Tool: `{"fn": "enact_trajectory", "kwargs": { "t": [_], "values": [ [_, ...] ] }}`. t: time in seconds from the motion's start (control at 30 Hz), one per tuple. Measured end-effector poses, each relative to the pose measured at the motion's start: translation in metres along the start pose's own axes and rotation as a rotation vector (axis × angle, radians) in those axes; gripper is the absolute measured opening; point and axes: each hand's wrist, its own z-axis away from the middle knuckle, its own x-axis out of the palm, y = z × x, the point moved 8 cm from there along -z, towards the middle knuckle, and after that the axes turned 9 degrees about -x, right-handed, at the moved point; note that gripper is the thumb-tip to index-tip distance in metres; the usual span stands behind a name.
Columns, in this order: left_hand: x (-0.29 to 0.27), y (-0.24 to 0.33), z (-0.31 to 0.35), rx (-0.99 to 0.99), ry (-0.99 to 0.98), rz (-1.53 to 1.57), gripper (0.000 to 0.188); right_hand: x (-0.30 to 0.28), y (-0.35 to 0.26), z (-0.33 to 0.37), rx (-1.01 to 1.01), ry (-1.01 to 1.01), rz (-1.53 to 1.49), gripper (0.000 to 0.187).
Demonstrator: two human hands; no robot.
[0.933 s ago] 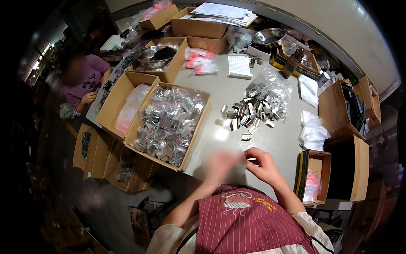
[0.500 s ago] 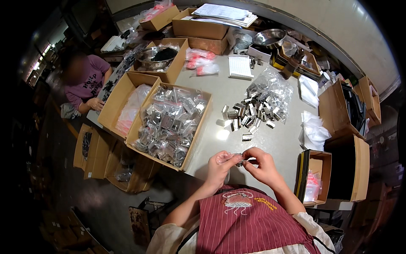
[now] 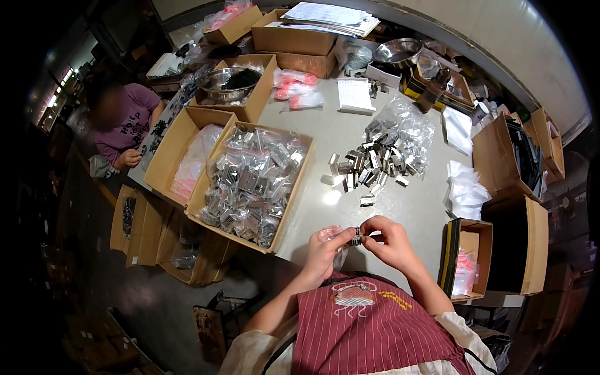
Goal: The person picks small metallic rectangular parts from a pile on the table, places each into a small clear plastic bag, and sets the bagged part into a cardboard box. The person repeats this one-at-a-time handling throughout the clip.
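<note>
My left hand point(image 3: 322, 255) is closed around a crumpled clear plastic bag point(image 3: 340, 257). Small dark, shiny metal pieces point(image 3: 356, 240) show between its thumb and my right hand point(image 3: 389, 242). The right hand's fingers pinch at these pieces, and its fingertips hide part of them. Both hands are close together over the table's near edge. Beyond them, a loose pile of short bent metal clips point(image 3: 374, 164) has spilled from a large clear bag point(image 3: 409, 128). On the left, a cardboard box point(image 3: 294, 209) holds many small clear bags filled with metal parts.
Another open box point(image 3: 161, 164) with flat clear bags sits further left. White paper sheets point(image 3: 467, 194) lie at the right, near a small box of red-edged bags point(image 3: 464, 275). A steel bowl point(image 3: 228, 84) stands at the back left. Across the table sits a person in purple point(image 3: 128, 119).
My fingers have shifted slightly around the metal pieces, and more of the bag shows in my left hand. The other person's hand has drawn back from the table edge.
</note>
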Motion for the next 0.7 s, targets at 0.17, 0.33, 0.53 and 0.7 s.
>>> {"fn": "enact_trajectory", "kwargs": {
  "t": [0.17, 0.33, 0.53, 0.7],
  "values": [
    [-0.0001, 0.0003, 0.0002, 0.049, 0.012, -0.011, 0.016, 0.0020, -0.0023, -0.0017, -0.058, 0.013, 0.023, 0.017],
    [0.0002, -0.0025, 0.0014, 0.041, 0.062, -0.047, 0.016, 0.0029, -0.0072, -0.0030, -0.067, 0.017, 0.059, 0.017],
    [0.0006, -0.0045, 0.0041, 0.008, 0.067, -0.075, 0.017, 0.0040, -0.0009, -0.0020, -0.058, 0.003, 0.070, 0.019],
    [-0.0018, -0.0077, 0.0017, 0.016, 0.060, -0.137, 0.015, 0.0091, -0.0092, -0.0016, -0.081, -0.125, 0.282, 0.029]
  ]
}}
